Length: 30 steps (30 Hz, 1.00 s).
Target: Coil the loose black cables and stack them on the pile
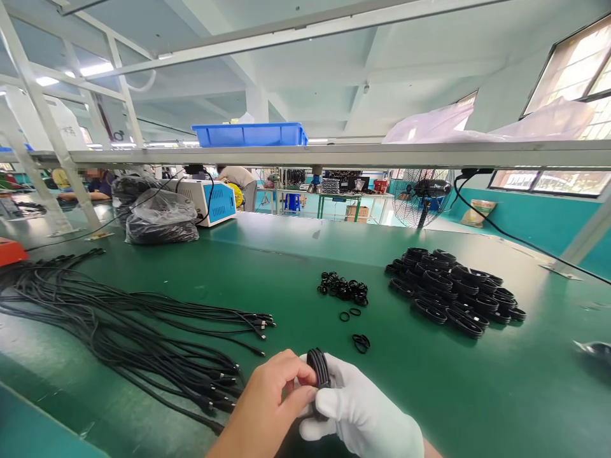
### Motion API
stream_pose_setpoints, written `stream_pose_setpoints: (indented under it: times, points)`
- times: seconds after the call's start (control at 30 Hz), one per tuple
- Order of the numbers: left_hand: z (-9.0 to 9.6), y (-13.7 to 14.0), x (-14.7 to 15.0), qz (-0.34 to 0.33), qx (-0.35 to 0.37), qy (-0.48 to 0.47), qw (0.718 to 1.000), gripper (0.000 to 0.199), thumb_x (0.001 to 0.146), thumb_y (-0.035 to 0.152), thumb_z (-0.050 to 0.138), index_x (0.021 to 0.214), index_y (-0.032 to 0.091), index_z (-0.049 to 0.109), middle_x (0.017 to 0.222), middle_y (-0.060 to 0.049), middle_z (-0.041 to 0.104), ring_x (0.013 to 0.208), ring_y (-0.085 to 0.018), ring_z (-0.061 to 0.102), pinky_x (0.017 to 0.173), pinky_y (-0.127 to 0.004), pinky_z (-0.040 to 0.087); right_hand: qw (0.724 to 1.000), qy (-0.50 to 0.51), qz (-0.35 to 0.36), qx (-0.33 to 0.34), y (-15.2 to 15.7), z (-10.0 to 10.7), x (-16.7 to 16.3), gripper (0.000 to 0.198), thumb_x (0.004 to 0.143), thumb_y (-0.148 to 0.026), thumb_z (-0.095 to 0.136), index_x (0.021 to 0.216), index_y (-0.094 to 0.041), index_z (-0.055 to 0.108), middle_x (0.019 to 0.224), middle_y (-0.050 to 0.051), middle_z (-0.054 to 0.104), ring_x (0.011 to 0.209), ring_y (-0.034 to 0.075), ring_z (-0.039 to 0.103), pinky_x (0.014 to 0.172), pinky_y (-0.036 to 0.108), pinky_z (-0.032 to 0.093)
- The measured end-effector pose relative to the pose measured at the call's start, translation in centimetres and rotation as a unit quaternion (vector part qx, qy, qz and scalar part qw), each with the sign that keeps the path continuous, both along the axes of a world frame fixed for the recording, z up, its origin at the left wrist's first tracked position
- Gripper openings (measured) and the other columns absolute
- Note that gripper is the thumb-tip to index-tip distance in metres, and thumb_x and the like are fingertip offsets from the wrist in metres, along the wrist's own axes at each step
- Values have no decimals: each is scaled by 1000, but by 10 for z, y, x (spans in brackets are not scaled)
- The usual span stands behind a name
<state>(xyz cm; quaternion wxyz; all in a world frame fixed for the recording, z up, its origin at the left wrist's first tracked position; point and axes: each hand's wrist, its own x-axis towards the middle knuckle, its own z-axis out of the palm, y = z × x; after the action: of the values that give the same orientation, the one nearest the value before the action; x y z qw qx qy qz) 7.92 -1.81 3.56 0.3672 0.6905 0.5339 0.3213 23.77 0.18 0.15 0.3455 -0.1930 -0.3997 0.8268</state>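
My left hand [279, 391] and right hand [365, 407] grip one coil [318, 364]; right of it, wound cables [451, 289] seem finished; left, loose cables [124, 324] wait.

A green tabletop [296, 254] spreads beneath and beyond the fingers [296, 367]. Ahead of and above them runs a pale metal shelf [344, 154]; higher, a whitish beamed ceiling [305, 83]. Up to their left, tube lights [97, 68] glow. To their right, bright barred windows [580, 70] open in a wall [515, 200], turquoise below. Far beyond stand workbenches [358, 196].
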Motion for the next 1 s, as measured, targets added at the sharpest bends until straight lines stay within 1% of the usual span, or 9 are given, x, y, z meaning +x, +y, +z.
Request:
stream_pose_setpoints:
  times: [0.1,0.2,0.27,0.33,0.5,0.6,0.83,0.9,1.0]
  points:
    - [2,5,-10,20,-12,-67,998,19,84,27,49,93,25,65,91,0,61,84,-16,53,77,-25,38,995,59,59,-56,-4,1,4,46,66,-37,72,104,-15,56,97,7,58,82,15,58,68,27,45]
    - [-6,13,-19,-53,-92,-167,980,28,83,27,53,109,26,61,109,-2,60,97,-19,52,85,-28,38,982,85,120,-119,-8,2,5,47,68,-43,66,104,-13,57,99,9,61,83,17,59,73,29,45]
    - [-13,17,-22,-110,-127,-234,958,32,80,27,58,112,23,60,108,-4,61,98,-20,53,85,-29,39,975,98,145,-137,-8,0,4,45,71,-44,62,101,-11,60,96,9,63,82,17,59,76,29,45]
    - [-19,21,-22,-116,-122,-274,947,33,78,29,61,109,19,61,101,-6,63,96,-20,54,85,-30,39,972,105,161,-139,-7,-4,3,45,74,-46,57,99,-8,61,91,10,65,78,16,61,75,28,46]
    - [-22,24,-21,-86,-95,-252,959,30,73,27,66,101,18,62,95,-5,62,96,-21,52,86,-31,37,989,98,79,-81,-4,-19,-2,29,80,-31,58,97,-7,58,86,11,65,67,15,66,56,23,50]
    - [-23,24,-20,-90,-90,-264,956,27,72,27,66,97,17,62,92,-3,60,91,-19,51,82,-29,39,990,101,50,-80,-5,-24,-6,25,80,-29,60,93,-7,56,83,11,66,60,13,65,52,20,49]
    - [-27,27,-20,-83,-74,-282,953,29,72,35,68,93,17,60,88,-2,60,85,-17,52,77,-26,40,994,58,35,-91,-6,-20,-8,35,75,-35,66,95,-9,52,80,10,65,56,12,64,47,18,48]
    - [-23,27,-21,-65,-62,-256,963,27,73,34,66,93,17,60,89,-2,61,86,-17,53,78,-27,41,997,17,11,-75,-6,-13,-7,41,74,-41,66,98,-11,51,84,8,62,59,12,63,48,20,47]
    - [-12,25,-19,-9,-41,-157,987,21,73,28,64,91,18,61,89,-2,61,88,-19,55,81,-29,41,997,-59,-48,-23,-6,1,-7,55,66,-45,70,106,-15,48,96,6,55,67,13,62,55,25,48]
